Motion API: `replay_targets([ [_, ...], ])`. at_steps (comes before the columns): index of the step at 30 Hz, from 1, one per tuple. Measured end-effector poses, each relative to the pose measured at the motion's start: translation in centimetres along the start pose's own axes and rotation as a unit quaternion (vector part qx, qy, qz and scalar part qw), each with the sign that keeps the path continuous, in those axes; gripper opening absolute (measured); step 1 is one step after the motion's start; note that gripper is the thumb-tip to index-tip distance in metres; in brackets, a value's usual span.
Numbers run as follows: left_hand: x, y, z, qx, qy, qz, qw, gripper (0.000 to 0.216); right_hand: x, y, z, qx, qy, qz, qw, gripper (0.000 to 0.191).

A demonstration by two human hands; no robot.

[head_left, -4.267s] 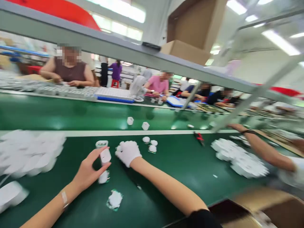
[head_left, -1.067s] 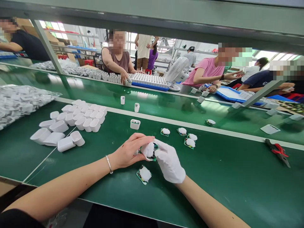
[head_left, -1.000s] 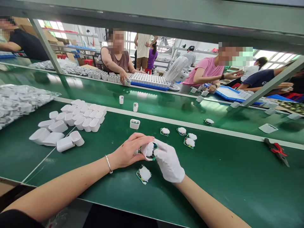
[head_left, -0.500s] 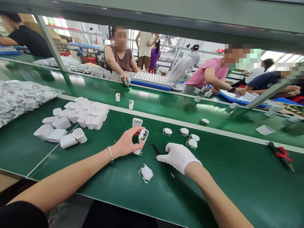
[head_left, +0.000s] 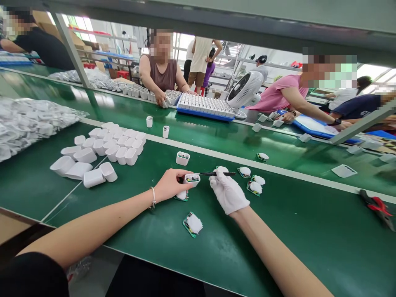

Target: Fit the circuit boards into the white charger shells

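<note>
My left hand (head_left: 172, 185), bare with a bangle at the wrist, grips a white plastic casing (head_left: 192, 185) with electronic parts inside its upward opening. In my white-gloved right hand (head_left: 227, 190) are dark tweezers (head_left: 227, 173), pinched between thumb and fingers. Their thin tips point left and reach the casing's open top. Another filled casing (head_left: 182, 159) stands just behind. A circuit board with a white pad (head_left: 182, 195) lies partly hidden under my left hand, and a second board (head_left: 193, 224) lies closer to me.
Several empty white casings (head_left: 102, 150) are grouped at left, beside a bulging clear bag (head_left: 34, 126). More boards (head_left: 255, 187) lie to the right, with red-handled pliers (head_left: 377, 205) at the far right. Co-workers sit across the green bench by a blue tray (head_left: 204, 113) and a fan (head_left: 244, 90).
My right hand has lifted the tweezers off the bench and swung their tips left to the casing. My left hand has lowered and levelled the casing. The casings on the far strip have shifted slightly left.
</note>
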State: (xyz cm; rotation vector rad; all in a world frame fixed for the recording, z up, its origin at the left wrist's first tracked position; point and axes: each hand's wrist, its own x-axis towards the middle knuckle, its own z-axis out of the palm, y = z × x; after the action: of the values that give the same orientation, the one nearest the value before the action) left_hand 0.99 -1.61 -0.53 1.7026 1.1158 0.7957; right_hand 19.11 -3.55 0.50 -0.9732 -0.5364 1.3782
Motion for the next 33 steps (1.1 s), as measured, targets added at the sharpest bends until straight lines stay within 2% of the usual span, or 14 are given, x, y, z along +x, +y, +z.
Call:
replay_targets([
  [5, -0.3, 0.2, 0.5, -0.032, -0.028, -0.016, 0.999, 0.036, 1.0, 1.4, -0.2, 0.004, 0.05, -0.01, 0.999, 0.047],
  [13, 0.0, -0.1, 0.4, -0.045, -0.028, -0.022, 0.998, 0.037, 1.4, 2.1, -0.1, -0.014, 0.044, -0.035, 0.998, 0.051],
  [19, -0.1, 0.0, 0.4, -0.041, -0.023, -0.033, 0.998, 0.039, 1.5, 1.7, 0.1, -0.108, 0.002, -0.061, 0.992, 0.047],
  [22, -0.2, 0.3, 0.4, -0.043, -0.021, -0.036, 0.998, 0.037, 1.2, 1.8, 0.1, -0.138, 0.007, -0.095, 0.986, 0.043],
  [25, -0.4, 0.4, 0.6, -0.045, -0.014, -0.035, 0.998, 0.033, 0.5, 1.6, 0.0, -0.148, 0.04, -0.162, 0.975, 0.038],
  [29, -0.5, -0.1, 1.0, -0.029, 0.042, -0.023, 0.998, 0.027, -0.7, 1.1, -0.2, -0.201, 0.072, -0.268, 0.94, 0.03],
  [33, -0.5, -0.8, 1.4, 0.009, 0.08, -0.014, 0.997, 0.021, -1.3, 1.5, 0.2, -0.237, 0.069, -0.311, 0.918, 0.022],
])
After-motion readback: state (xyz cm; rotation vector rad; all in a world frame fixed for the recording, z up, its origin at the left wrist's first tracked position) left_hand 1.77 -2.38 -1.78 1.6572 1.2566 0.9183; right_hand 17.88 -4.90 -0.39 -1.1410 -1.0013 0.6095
